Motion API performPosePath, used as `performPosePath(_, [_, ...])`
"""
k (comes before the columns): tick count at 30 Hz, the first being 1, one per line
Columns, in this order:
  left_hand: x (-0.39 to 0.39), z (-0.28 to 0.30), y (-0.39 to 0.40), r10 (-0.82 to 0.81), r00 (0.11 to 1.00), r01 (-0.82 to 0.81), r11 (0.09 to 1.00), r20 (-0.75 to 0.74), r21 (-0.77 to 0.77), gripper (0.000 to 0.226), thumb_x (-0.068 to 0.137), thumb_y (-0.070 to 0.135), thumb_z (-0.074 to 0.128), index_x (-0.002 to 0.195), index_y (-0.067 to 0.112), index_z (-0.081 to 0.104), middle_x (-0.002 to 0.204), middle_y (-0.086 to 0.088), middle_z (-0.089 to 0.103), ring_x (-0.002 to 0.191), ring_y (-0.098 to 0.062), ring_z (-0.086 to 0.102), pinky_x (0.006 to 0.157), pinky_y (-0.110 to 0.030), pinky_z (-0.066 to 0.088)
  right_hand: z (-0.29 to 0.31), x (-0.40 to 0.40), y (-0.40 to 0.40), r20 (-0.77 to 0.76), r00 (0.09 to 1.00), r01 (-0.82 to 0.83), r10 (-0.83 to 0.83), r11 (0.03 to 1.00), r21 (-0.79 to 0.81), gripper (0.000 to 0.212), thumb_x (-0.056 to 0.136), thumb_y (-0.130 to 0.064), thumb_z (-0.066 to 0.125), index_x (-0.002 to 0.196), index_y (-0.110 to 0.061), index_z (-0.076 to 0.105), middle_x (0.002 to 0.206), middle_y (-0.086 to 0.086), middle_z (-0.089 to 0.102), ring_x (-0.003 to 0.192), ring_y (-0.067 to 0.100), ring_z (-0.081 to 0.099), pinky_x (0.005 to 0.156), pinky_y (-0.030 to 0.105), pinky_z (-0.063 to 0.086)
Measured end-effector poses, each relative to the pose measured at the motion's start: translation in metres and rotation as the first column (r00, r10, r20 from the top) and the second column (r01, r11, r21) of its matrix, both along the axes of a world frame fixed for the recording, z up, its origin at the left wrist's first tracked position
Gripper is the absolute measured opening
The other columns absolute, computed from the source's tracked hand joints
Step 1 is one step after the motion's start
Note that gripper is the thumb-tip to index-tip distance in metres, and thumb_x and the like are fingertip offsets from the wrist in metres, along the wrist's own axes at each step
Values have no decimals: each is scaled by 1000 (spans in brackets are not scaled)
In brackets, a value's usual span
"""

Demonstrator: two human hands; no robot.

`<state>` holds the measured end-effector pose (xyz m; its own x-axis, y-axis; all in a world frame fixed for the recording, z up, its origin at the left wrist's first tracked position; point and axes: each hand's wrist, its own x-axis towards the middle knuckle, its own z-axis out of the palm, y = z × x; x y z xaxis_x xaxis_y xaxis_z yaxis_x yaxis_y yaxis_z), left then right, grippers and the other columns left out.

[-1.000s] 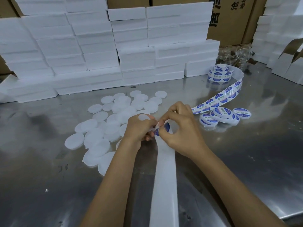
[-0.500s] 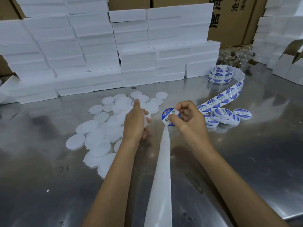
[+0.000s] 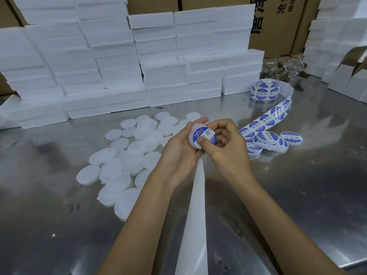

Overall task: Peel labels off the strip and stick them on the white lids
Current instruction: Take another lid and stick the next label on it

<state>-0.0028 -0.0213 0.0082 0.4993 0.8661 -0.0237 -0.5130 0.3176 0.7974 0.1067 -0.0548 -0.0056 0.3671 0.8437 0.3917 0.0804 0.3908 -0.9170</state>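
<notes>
My left hand holds a white lid up over the table, fingers curled round its rim. A round blue and white label lies on the lid's face. My right hand presses its thumb on the lower part of that label, with its other fingers curled behind the lid. The label strip runs from between my hands back to its roll at the right. Its bare white backing hangs down toward me. Several plain white lids lie to the left.
Several labelled lids lie piled to the right of my hands. White foam boxes are stacked along the back of the steel table, with more of them at the far right. Brown cartons stand behind.
My right hand peeled a label from the strip and carried it left. My left hand turned the lid up, and the label now sits on the lid under my right thumb.
</notes>
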Motion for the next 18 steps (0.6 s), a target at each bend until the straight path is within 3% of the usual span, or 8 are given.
performPosePath(12, [6,-2,-2,43,993,-33,995,-112,89,40,109,30,31,130,7,56,127,-12,65,112,-24,63,108,-37,44,-7,4,5,30,999,26,-27,999,30,31,78,-2,75,91,-21,56,85,-7,65,75,10,65,62,14,47])
performPosePath(18, [8,-4,-1,68,983,-52,994,-168,99,43,109,30,31,133,2,53,123,-15,61,114,-26,60,109,-40,44,-12,4,4,196,970,132,-144,989,73,29,77,-13,77,92,-29,57,91,-14,63,73,-2,60,64,6,42])
